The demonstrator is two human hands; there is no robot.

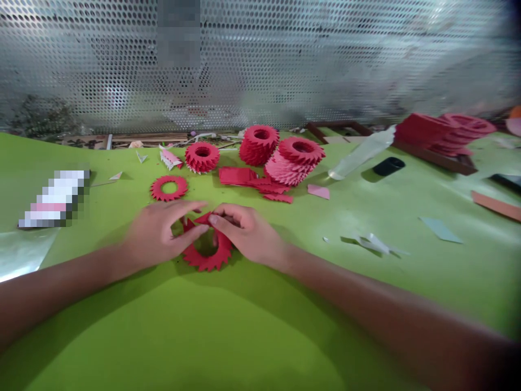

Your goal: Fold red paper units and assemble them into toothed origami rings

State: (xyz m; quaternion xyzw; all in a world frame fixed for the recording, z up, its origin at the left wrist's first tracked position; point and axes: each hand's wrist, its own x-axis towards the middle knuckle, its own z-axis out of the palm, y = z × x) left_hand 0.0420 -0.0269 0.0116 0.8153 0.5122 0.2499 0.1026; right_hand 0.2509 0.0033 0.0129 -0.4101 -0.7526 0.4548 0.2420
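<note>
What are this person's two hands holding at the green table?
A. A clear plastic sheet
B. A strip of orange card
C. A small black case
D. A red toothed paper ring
D. The left hand and the right hand both have their fingers on a red toothed paper ring, which sits on the green tabletop.

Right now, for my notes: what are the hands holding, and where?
The left hand and right hand hold a red folded-paper ring by its upper arc, one each side.
</note>
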